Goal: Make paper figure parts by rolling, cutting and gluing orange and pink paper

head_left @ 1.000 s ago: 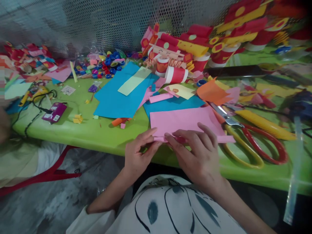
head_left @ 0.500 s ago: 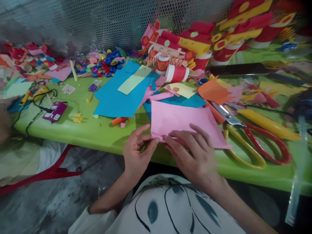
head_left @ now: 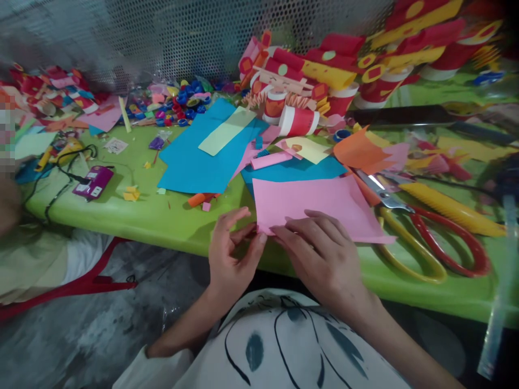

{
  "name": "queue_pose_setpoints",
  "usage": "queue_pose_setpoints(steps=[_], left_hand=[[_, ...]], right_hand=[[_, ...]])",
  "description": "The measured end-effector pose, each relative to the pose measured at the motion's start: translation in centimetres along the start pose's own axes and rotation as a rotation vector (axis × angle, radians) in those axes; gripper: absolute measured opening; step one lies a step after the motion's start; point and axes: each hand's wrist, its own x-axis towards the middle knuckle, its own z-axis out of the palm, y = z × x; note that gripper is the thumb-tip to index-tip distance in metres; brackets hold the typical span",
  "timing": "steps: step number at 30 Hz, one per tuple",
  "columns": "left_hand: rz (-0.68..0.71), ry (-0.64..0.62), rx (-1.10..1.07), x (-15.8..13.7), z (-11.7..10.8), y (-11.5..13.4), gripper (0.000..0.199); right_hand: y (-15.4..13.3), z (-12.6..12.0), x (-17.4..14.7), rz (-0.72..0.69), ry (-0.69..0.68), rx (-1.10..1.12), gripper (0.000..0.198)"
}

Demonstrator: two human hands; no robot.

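Note:
A sheet of pink paper (head_left: 312,202) lies at the front edge of the green table, its near edge turned up in a narrow fold or roll. My left hand (head_left: 235,248) pinches the near left corner of the sheet between thumb and fingers. My right hand (head_left: 324,254) presses its fingertips on the near edge, close beside the left thumb, and its palm covers part of that edge. Right of the sheet rest large scissors (head_left: 409,216) with one yellow and one red handle. Blue paper (head_left: 295,168) shows behind the pink sheet.
A pale green strip (head_left: 227,132) lies on more blue paper (head_left: 190,159). Red paper-cup figures (head_left: 279,81) and a tipped cup (head_left: 299,121) stand behind. A glue gun with a clear stick (head_left: 498,297) is far right. Another person's arm (head_left: 8,205) is at left, near a purple box (head_left: 93,182).
The pink sheet's far edge has come down a little, nearer to me. Both hands keep their grip at the near edge, and the whole view has shifted slightly.

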Motion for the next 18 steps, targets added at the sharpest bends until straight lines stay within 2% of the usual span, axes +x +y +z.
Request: queue_pose_setpoints(steps=[3,5,10,15,18], left_hand=[[-0.172,-0.116,-0.163,0.4,-0.6,0.5,0.049],[-0.229,-0.179,-0.211,0.7,-1.0,0.6,0.04],[-0.337,-0.174,-0.198,1.0,-1.4,0.6,0.026],[-0.302,-0.168,-0.033,1.1,-1.7,0.9,0.015],[-0.261,-0.112,0.092,1.2,-2.1,1.0,0.013]], right_hand=[[0.1,0.1,-0.1,-0.01,-0.006,0.004,0.025],[0.2,0.0,0.0,-0.016,-0.022,0.014,0.024],[0.3,-0.5,0.4,-0.028,-0.057,0.035,0.021],[0.3,-0.6,0.2,-0.004,-0.05,0.003,0.021],[0.6,-0.8,-0.5,0.067,-0.031,-0.061,0.021]])
